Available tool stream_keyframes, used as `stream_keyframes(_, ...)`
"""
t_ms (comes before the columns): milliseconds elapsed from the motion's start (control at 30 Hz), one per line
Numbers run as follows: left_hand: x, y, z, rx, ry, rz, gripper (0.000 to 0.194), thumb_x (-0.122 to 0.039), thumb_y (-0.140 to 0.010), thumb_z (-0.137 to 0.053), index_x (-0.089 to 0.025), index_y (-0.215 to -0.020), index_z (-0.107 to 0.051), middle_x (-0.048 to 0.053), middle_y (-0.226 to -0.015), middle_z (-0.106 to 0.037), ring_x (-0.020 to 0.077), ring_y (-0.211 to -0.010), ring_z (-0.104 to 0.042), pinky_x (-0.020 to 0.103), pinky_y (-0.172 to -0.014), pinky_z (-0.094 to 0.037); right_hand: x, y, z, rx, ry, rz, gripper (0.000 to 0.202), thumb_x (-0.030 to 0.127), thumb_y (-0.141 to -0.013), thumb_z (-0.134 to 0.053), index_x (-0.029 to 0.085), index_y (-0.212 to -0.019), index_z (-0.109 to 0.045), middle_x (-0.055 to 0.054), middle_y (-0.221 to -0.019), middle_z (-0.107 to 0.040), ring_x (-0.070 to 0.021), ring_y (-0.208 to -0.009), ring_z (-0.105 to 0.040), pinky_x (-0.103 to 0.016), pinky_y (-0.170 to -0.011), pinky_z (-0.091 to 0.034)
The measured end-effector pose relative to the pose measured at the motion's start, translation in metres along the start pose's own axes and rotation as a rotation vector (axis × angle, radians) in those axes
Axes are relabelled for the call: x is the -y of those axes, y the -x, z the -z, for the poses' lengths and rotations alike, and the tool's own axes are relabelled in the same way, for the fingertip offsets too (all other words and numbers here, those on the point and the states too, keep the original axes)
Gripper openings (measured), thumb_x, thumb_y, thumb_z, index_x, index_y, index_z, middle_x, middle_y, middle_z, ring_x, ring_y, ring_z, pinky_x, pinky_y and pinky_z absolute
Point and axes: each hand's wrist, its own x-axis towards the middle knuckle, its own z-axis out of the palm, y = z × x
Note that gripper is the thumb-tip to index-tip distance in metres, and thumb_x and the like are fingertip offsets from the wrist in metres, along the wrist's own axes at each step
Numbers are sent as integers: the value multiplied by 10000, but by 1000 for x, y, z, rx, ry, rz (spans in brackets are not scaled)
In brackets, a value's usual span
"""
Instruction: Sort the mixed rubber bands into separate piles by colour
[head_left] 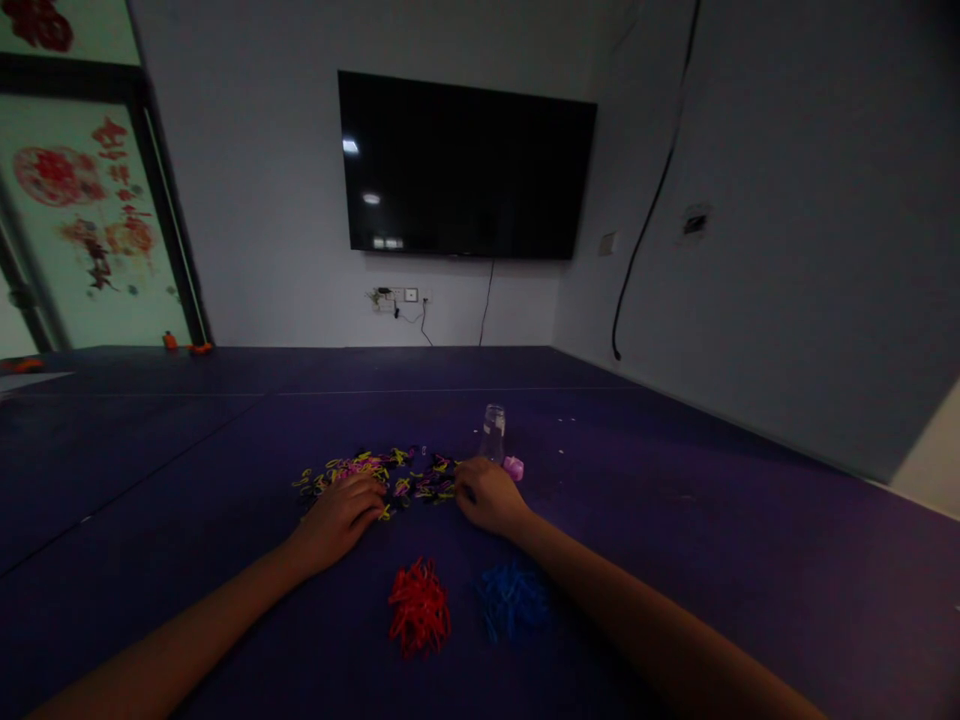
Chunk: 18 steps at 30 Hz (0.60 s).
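Observation:
Small rubber bands in yellow, pink and black form a mixed, spread-out pile (403,487) on the purple surface. Over its left part lies my left hand (346,510), fingers loosely extended onto the bands and nothing visibly gripped. At the right end, my right hand (487,492) has thumb and fingertips bent together among the dark bands; whatever is between them is too small to see. Nearer to me are a heap of red rubber bands (420,608) and, beside my right forearm, a heap of blue rubber bands (512,600).
Just beyond my right hand stands a clear plastic bottle (493,432), with a pink cap-like piece (513,467) beside it. White scraps (561,452) dot the surface to the right. Orange items (171,341) sit by the far left door. A black cable (643,230) hangs along the right wall.

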Motion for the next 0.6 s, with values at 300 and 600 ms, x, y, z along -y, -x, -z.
stream_keyframes(300,3,1,-2,32,1,-1,167,-234,-858,-479,-222,-886,-644,48,-1006,-644,199,-1020,-548,394,-886,-433,0,0,1,-11,-81,84,270,60,-729,-469,180,-890,-649,-58,-956,-649,-172,-944,-554,-293,-841,-406)
stream_keyframes(600,-4,-1,4,57,22,8,199,-337,-856,-499,-224,-908,-654,46,-1010,-643,192,-1003,-558,375,-876,-446,1,-2,4,73,37,-83,196,75,-762,-444,154,-784,-622,-77,-869,-639,-182,-909,-548,-287,-825,-396)
